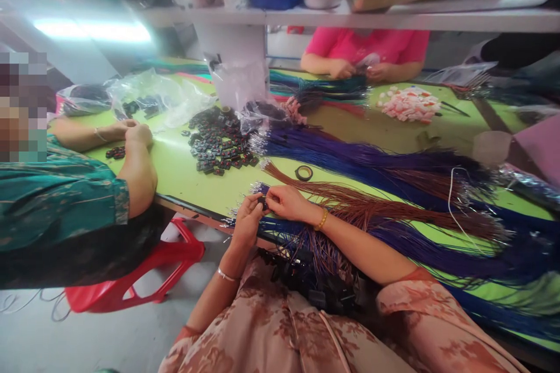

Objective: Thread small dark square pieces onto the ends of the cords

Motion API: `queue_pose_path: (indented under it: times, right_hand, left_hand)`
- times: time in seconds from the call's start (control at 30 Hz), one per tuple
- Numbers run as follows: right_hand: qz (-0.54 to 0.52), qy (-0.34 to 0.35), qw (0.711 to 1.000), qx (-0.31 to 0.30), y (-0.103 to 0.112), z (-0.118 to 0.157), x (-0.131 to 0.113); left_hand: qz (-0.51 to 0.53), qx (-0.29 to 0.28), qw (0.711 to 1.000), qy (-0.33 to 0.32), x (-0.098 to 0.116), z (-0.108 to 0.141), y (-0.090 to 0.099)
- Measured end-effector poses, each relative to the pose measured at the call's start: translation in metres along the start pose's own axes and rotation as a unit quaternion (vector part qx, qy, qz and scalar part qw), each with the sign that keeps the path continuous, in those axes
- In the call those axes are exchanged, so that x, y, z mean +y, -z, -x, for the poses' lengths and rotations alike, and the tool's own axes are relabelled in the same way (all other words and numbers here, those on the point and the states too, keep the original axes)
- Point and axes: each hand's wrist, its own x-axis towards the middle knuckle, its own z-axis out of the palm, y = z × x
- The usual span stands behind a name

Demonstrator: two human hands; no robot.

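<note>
My left hand (pixel 248 217) and my right hand (pixel 286 203) meet at the near table edge, with fingers closed around a small black connector (pixel 262 201). The fingers partly cover it. Just beyond and left of them lie silvery wire tips (pixel 258 187). Bundles of brown wires (pixel 350 195) and blue-purple wires (pixel 332 148) stretch to the right across the green table (pixel 175 178). Several black connectors with wires (pixel 324 291) rest in my lap. A pile of black connectors (pixel 219 140) sits beyond my hands, and a roll of tape (pixel 303 173) lies near the brown wires.
At the left, a person in a green top (pixel 65 186) sits on a red stool (pixel 179 256). Across the table is a person in pink (pixel 367 49), near a pile of pink and white pieces (pixel 411 105). Plastic bags (pixel 161 99) lie back left; a shelf (pixel 415 20) spans above.
</note>
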Motion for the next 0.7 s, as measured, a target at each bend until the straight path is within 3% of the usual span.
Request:
queue_pose_path:
  times: [0.37, 0.43, 0.5, 0.57, 0.63, 0.7]
  right_hand:
    - [-0.053, 0.001, 0.999, 0.004, -0.007, -0.001, 0.011]
    - [-0.082, -0.016, 0.996, -0.017, -0.003, -0.005, 0.014]
    - [-0.098, -0.028, 0.993, -0.054, 0.004, -0.01, 0.016]
    - [-0.08, -0.028, 0.991, -0.1, 0.009, -0.017, 0.014]
    - [-0.032, -0.024, 0.991, -0.126, 0.01, -0.022, 0.009]
    - [0.027, -0.026, 0.991, -0.126, 0.006, -0.025, 0.0]
  left_hand:
    - [-0.012, 0.025, 1.0, 0.007, 0.0, -0.001, -0.001]
    - [-0.051, 0.04, 0.997, -0.033, 0.002, 0.007, -0.004]
    - [-0.128, 0.045, 0.983, -0.128, 0.004, 0.023, -0.011]
    - [-0.229, -0.018, 0.945, -0.233, 0.006, 0.042, -0.02]
    - [-0.325, -0.185, 0.881, -0.289, 0.004, 0.061, -0.031]
    - [-0.395, -0.352, 0.791, -0.308, -0.004, 0.073, -0.04]
